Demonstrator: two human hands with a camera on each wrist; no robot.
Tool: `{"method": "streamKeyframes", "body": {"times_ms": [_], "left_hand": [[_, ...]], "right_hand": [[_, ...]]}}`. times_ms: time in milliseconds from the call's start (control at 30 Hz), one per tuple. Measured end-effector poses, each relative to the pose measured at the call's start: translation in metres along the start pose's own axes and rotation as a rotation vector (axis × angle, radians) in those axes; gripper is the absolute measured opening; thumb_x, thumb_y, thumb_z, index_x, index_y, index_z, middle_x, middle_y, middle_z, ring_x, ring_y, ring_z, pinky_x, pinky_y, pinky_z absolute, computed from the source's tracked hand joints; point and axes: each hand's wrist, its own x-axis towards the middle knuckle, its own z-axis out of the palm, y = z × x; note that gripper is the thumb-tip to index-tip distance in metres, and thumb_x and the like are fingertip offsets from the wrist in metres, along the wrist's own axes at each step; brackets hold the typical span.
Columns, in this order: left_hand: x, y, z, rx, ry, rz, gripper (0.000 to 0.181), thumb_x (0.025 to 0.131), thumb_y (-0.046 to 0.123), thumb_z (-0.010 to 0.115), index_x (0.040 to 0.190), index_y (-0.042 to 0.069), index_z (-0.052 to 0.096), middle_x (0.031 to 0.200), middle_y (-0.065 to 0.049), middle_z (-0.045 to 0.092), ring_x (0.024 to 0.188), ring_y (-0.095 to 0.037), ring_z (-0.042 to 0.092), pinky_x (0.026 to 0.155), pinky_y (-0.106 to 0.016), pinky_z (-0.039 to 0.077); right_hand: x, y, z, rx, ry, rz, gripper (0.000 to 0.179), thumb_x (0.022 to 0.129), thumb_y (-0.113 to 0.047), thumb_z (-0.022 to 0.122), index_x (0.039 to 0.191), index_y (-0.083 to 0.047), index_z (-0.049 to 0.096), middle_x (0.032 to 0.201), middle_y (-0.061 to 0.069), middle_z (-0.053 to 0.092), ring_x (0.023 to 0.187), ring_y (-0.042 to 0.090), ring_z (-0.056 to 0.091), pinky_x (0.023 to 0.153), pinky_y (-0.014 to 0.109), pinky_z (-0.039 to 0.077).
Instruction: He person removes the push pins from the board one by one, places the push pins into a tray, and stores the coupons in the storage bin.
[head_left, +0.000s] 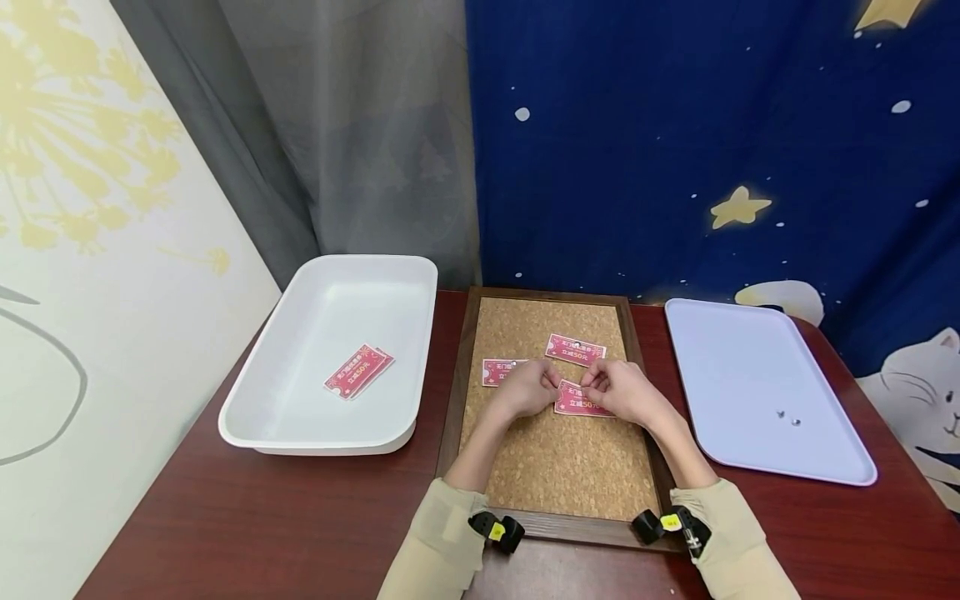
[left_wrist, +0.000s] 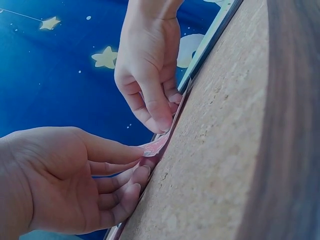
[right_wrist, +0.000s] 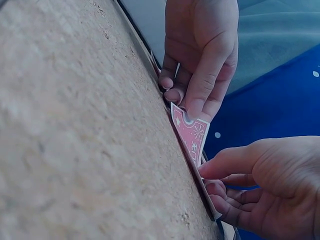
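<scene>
On the framed corkboard point(head_left: 558, 467), a red-and-white paper coupon point(head_left: 573, 407) lies below two other coupons. My left hand point(head_left: 531, 390) pinches its left end between thumb and fingers; in the right wrist view that end of the coupon point(right_wrist: 192, 131) lifts off the cork. My right hand point(head_left: 622, 390) has its thumb and curled fingers at the coupon's upper middle, and I cannot tell whether a pin sits between them. An upper coupon point(head_left: 566, 354) bears a small pin point(head_left: 577, 343) near its top edge. The left coupon point(head_left: 495, 375) is partly hidden by my left hand.
A deep white tub point(head_left: 255, 392) on the left contains overlapping coupons point(head_left: 358, 372). To the right, a flat pale tray point(head_left: 750, 375) carries two small silvery pins point(head_left: 796, 422). The board's brown wooden frame point(head_left: 570, 527) surrounds the cork. Curtains point(head_left: 600, 167) hang behind the table.
</scene>
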Motion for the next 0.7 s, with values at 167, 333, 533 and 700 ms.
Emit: {"method": "streamKeyframes", "body": {"times_ms": [167,333,533,700], "left_hand": [[-0.0001,-0.0003,0.0003,-0.023,0.004,-0.011,0.008,0.090,-0.001,0.069,0.089,0.005,0.064,0.077,-0.004,0.058,0.067,-0.015,0.052,0.058,-0.025,0.040],[0.0001,-0.0009,0.0012,-0.021,0.007,-0.018,0.007,0.090,-0.001,0.068,0.088,0.004,0.064,0.076,-0.004,0.057,0.066,-0.015,0.051,0.057,-0.025,0.039],[0.0001,-0.0021,0.0025,-0.020,0.016,-0.005,0.007,0.089,-0.003,0.067,0.088,0.003,0.064,0.075,-0.004,0.057,0.066,-0.015,0.051,0.057,-0.024,0.039],[0.0004,-0.0030,0.0037,-0.022,0.028,0.000,0.008,0.089,-0.004,0.067,0.087,0.004,0.064,0.074,-0.003,0.057,0.065,-0.014,0.051,0.056,-0.024,0.039]], "right_hand": [[0.0007,0.0005,-0.0005,0.001,0.004,0.000,0.005,0.088,-0.003,0.070,0.086,-0.004,0.066,0.079,0.003,0.066,0.074,0.015,0.061,0.066,0.029,0.051],[0.0006,0.0014,0.0001,-0.006,0.012,-0.009,0.005,0.087,-0.003,0.070,0.085,-0.004,0.067,0.078,0.002,0.065,0.072,0.014,0.060,0.064,0.028,0.050],[0.0004,0.0023,0.0010,-0.009,0.021,-0.024,0.005,0.087,-0.003,0.071,0.084,-0.004,0.067,0.077,0.002,0.064,0.072,0.014,0.059,0.064,0.027,0.050],[0.0007,0.0046,0.0017,0.001,0.034,-0.041,0.005,0.084,-0.002,0.072,0.083,-0.004,0.067,0.076,0.001,0.064,0.070,0.013,0.059,0.063,0.026,0.050]]}}
